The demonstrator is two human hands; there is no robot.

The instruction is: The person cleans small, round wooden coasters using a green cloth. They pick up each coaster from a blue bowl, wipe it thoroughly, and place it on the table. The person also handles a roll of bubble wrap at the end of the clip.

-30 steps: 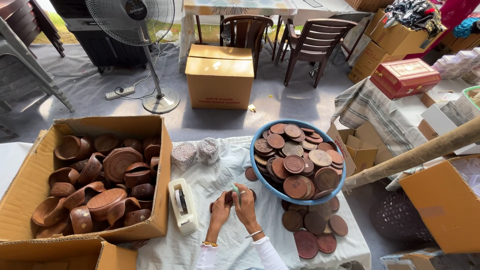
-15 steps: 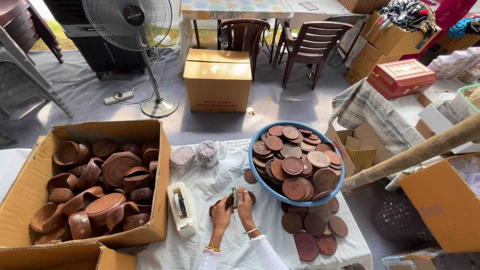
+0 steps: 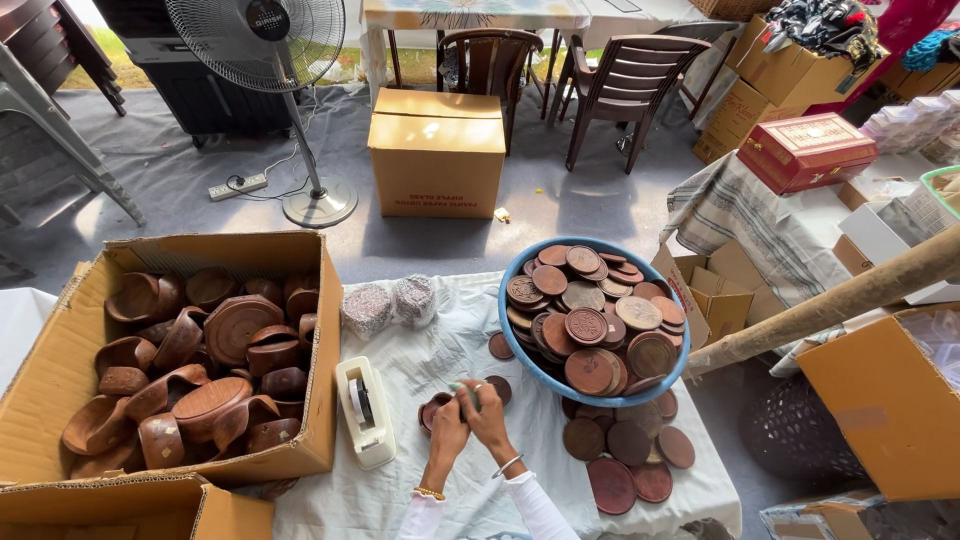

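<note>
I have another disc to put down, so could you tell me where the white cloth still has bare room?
Free: between the tape dispenser and the hands, and between the wrapped bundles and the blue bowl. Crowded: below the bowl, where loose discs overlap.

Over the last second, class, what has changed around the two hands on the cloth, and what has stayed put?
Very little. Both hands, left hand and right hand, have stayed together over the white cloth, working a small greenish thing above a dark wooden disc; only the view shifted slightly. The blue bowl, tape dispenser and cardboard box stayed where they were.
</note>
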